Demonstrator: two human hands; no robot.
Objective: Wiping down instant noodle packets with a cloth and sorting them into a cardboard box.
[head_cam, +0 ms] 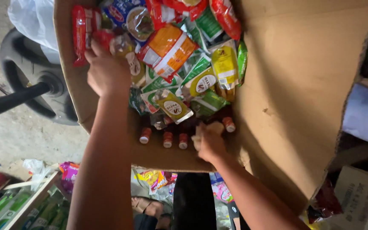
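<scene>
Cardboard box (303,85), large and open, seen from above, one broad flap spread to the right.

Contents: heap of small snack and sauce packets (184,64) in red, orange, green, yellow and blue, piled in the upper part of the box. Below the heap, a row of small dark bottles with red caps (167,139), lying along the box's near wall.

Left hand (106,70): reaching into the left side of the heap, fingers closed around a red packet (103,38); a long red packet (80,34) lies just beside it against the box wall.

Right hand (209,142): low in the box at the right end of the bottle row, fingers curled over a pale object; what it is cannot be told. One red-capped bottle (228,124) sits just beside this hand.

Surroundings: black tyre (26,72) on the concrete floor, left of the box, with a white plastic bag (33,19) above it. Green cartons (5,208) at lower left. Further packets (154,179) lie on the floor under the box's near edge.
</scene>
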